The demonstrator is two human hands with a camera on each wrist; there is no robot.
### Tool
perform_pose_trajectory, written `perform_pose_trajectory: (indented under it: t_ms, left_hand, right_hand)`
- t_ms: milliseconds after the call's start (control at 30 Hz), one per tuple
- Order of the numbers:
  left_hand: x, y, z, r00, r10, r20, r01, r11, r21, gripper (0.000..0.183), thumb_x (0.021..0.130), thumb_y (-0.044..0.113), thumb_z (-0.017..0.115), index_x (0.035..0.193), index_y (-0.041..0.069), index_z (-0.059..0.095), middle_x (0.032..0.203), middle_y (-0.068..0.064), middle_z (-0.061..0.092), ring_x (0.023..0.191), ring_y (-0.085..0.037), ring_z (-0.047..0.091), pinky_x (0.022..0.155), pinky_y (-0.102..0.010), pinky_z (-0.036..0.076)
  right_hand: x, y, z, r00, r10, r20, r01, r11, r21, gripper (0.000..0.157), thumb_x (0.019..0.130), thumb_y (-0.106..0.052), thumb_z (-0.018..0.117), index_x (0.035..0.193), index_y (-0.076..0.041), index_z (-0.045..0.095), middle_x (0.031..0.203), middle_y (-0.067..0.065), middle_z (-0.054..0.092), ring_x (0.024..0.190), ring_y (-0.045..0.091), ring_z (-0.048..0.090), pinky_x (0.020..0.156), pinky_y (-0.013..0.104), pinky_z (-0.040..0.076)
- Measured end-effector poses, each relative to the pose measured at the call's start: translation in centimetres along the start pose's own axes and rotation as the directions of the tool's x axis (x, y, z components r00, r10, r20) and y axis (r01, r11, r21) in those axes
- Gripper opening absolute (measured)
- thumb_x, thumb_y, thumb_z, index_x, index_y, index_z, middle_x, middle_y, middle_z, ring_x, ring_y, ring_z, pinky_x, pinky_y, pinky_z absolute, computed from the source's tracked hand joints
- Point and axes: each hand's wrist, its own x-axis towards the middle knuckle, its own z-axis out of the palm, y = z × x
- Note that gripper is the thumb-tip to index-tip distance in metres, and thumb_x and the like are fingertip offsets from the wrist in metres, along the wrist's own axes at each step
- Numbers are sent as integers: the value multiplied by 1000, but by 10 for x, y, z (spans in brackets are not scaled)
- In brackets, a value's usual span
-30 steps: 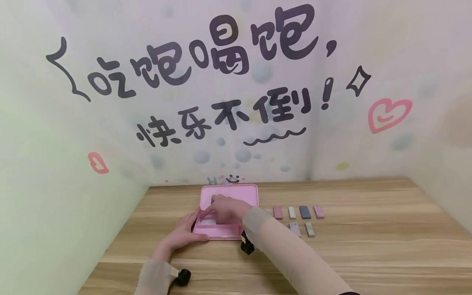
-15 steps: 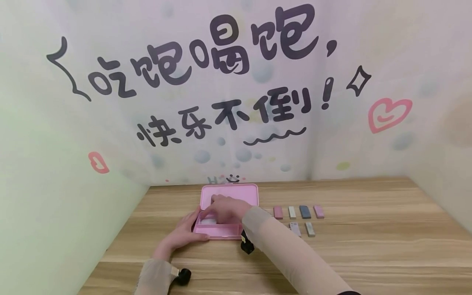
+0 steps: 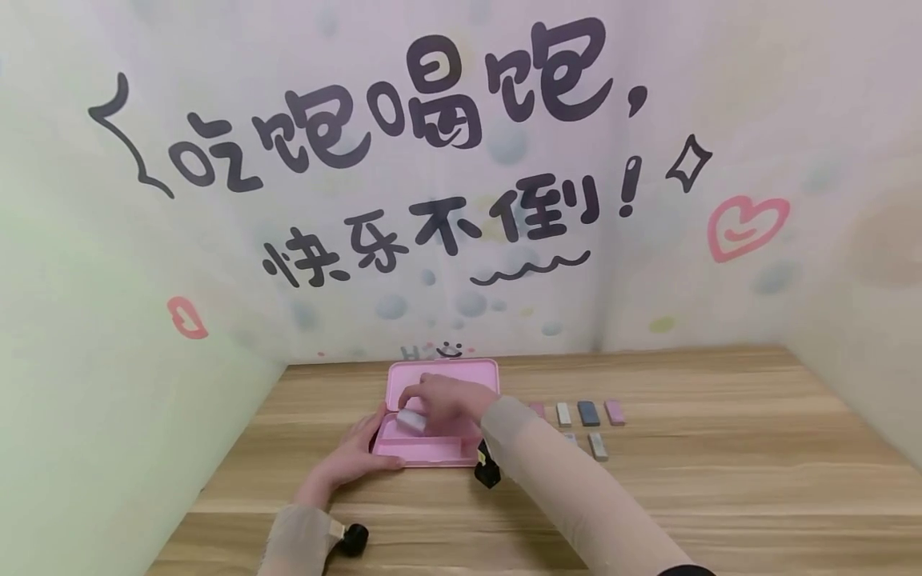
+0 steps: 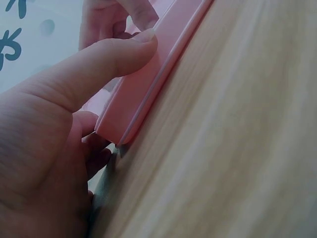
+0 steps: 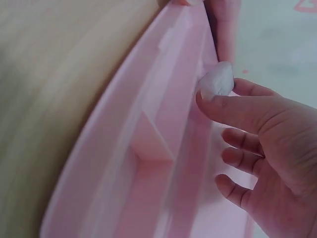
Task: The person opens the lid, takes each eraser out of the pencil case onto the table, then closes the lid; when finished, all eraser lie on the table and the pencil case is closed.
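An open pink pencil case (image 3: 432, 452) lies on the table with its lid raised at the back. My right hand (image 3: 452, 400) reaches over it and pinches a whitish eraser (image 5: 218, 79) between thumb and index finger, the other fingers loosely bent. In the head view that eraser shows tilted above the case's left rear compartment. My left hand (image 3: 353, 454) holds the case's left end; its thumb (image 4: 133, 52) rests on the front rim and the fingers go round the far side, partly hidden. A short divider (image 5: 151, 139) shows inside the case in the right wrist view.
Right of the case lie several small blocks like erasers: a white one (image 3: 564, 414), a blue one (image 3: 588, 414), a pink one (image 3: 615, 412) and a grey one (image 3: 598, 446). My right sleeve (image 3: 569, 488) covers part of others. A printed wall cloth (image 3: 648, 280) stands behind.
The eraser lay low in the case's left rear compartment and now is tilted up in my right hand, which has lifted slightly. My left hand keeps its hold on the case.
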Motion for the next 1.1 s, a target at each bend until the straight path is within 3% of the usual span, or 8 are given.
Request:
perform_pose_trajectory:
  t_ms: [233, 433, 1100]
  left_hand:
    - [-2, 0, -1, 1000, 3, -3, -3, 1000, 3, 110, 75, 43, 81, 155, 7, 16, 156, -23, 22, 141, -45, 16, 109, -63, 17]
    - [-1, -3, 0, 1000, -12, 6, 12, 1000, -1, 110, 75, 44, 81, 156, 8, 15, 156, -23, 21, 141, -45, 15, 109, -63, 16]
    - [0, -1, 0, 1000, 9, 9, -9, 1000, 3, 109, 76, 43, 80, 155, 5, 16, 155, -24, 23, 141, -46, 16, 108, -63, 16]
  right_hand:
    - [-8, 7, -11, 999, -35, -17, 36, 993, 114, 44, 87, -4, 63, 124, -28, 59, 96, -1, 58, 83, 13, 51, 75, 25, 42]
    - [-21, 10, -14, 1000, 1, -2, -1, 971, 240, 50, 84, -3, 71, 124, -27, 56, 92, -4, 61, 82, 11, 57, 73, 24, 47]
    - [-48, 27, -5, 998, 27, -56, -7, 946, 323, 50, 80, -1, 76, 120, -21, 54, 83, -3, 61, 78, 11, 57, 73, 25, 46]
